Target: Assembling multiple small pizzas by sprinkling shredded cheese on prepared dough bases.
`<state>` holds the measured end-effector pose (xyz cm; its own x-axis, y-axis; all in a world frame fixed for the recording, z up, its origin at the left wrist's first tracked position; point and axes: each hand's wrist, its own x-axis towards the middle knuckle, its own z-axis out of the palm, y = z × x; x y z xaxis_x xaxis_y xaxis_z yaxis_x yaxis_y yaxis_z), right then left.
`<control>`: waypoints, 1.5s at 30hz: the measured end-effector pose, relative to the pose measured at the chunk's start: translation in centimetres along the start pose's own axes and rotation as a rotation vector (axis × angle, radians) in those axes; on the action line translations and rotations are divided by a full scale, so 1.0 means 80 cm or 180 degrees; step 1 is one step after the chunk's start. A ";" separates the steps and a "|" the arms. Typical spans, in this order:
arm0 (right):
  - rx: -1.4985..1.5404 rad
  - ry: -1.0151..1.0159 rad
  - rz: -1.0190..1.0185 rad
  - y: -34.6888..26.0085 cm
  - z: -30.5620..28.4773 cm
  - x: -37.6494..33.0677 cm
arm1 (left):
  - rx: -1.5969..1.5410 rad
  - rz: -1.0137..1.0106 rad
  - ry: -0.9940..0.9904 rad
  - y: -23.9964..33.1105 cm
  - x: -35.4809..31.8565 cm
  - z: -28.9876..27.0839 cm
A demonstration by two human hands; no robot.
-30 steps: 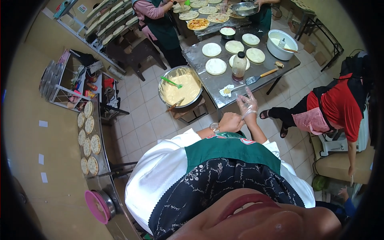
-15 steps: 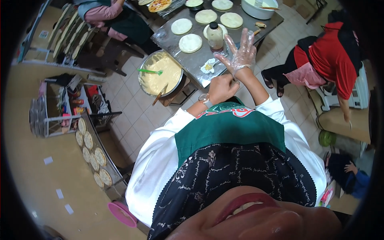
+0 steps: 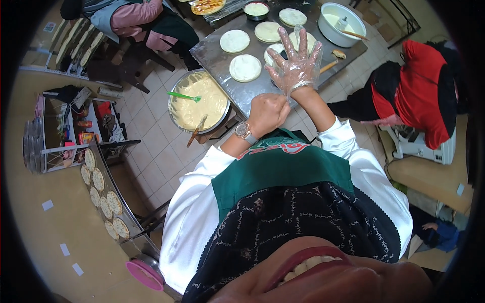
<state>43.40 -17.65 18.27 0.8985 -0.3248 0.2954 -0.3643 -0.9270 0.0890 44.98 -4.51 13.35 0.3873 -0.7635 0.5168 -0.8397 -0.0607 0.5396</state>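
My right hand [image 3: 298, 59] is raised over the metal table [image 3: 212, 50] with its fingers spread wide inside a clear plastic glove [image 3: 289, 78]. My left hand [image 3: 266, 112], with a wristwatch [image 3: 243, 131] on it, is closed just below and pinches the glove's cuff at my right wrist. Round pale dough discs [image 3: 245, 67] lie on the table under and beyond my right hand. A large metal bowl of yellow batter [image 3: 198, 100] with a green spatula [image 3: 183, 95] sits to the left of my hands.
A white bowl [image 3: 339, 21] with a utensil stands at the table's far right. One person in pink and green [image 3: 144, 25] sits at the far left; another in red [image 3: 417, 93] is on the right. A rack of topped flatbreads [image 3: 103, 197] and a shelf cart [image 3: 70, 129] stand at left.
My right hand has lifted and spread its fingers fully inside the glove. My left hand has closed on the cuff at the wrist. The view has tilted closer over the table.
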 end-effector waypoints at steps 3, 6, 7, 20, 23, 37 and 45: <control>-0.0011 0.0217 -0.0534 0.024 0.030 0.041 | 0.0312 0.0152 0.0805 0.004 0.046 -0.027; -0.0392 -0.0004 -0.1022 0.036 0.046 0.075 | 0.0887 0.0112 0.0681 0.013 0.104 -0.032; -0.0711 0.0043 -0.1376 0.039 0.051 0.089 | 0.1203 0.0094 0.0641 0.012 0.122 -0.030; 0.0647 0.0670 -0.2628 0.093 0.050 0.161 | 0.2054 -0.0041 0.0480 -0.010 0.244 0.036; 0.1579 0.0619 -0.2984 0.099 0.096 0.188 | 0.2088 0.0130 0.0390 -0.005 0.255 0.060; 0.3771 -0.1426 0.1146 0.199 0.424 0.406 | 0.1561 -0.2533 0.1860 0.030 0.071 0.027; 0.2304 -0.2208 0.1609 0.132 0.570 0.486 | 0.2211 -0.5023 0.1016 0.127 -0.184 0.124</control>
<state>85.62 -48.63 -12.67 0.7120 -0.5194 -0.4725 -0.7003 -0.4765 -0.5315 26.97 -0.25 4.67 0.9015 0.4316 -0.0308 0.4209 -0.8581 0.2942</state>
